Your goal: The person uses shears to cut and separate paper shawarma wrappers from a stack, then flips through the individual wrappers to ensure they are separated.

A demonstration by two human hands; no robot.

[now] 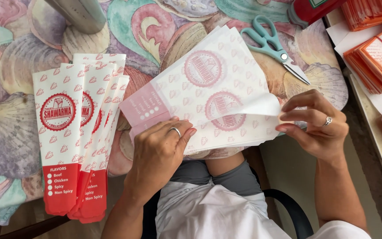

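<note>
Red-and-white paper sleeves [74, 132] fanned at left, pale printed sheets [213, 88] centre — orange card stacks [376, 62] right

This looks like a small food business's packing spot set up at a domestic table, not a factory line. A tablecloth [164, 26] printed with pastel seashells covers the table. On its left lies a fanned stack of red-and-white paper food sleeves [74, 137]. Teal-handled scissors [273, 44] lie far right, and piles of orange printed cards [376, 62] sit on a side counter [379, 137].
</note>
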